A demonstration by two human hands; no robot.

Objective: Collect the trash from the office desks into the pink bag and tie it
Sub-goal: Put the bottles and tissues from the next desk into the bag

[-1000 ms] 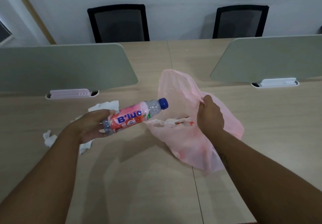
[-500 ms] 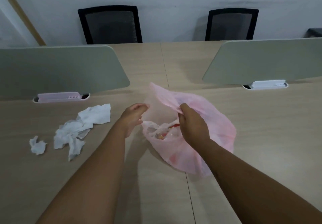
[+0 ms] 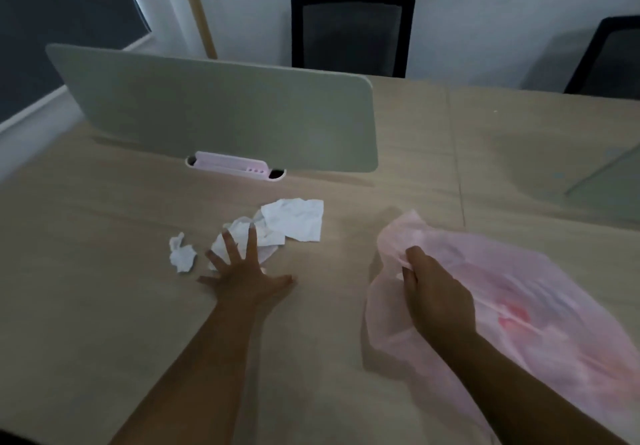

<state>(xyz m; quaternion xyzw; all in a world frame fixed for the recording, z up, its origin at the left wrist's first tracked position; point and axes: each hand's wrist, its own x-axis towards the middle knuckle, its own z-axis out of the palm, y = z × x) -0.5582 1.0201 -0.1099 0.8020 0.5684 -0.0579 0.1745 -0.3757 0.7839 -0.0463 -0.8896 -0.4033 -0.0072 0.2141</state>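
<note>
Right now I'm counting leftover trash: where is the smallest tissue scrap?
In the head view, the small tissue scrap lies on the desk, left of the left hand and the bigger tissues.

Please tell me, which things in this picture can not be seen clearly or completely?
- Contents of the pink bag, head view: the translucent film and motion blur show only a red smudge.
- Tissues: the left hand, fingers spread, covers part of the pile.
- Bag rim: the right hand grips it, hiding it.
- Second chair: cut by the right edge.
</note>
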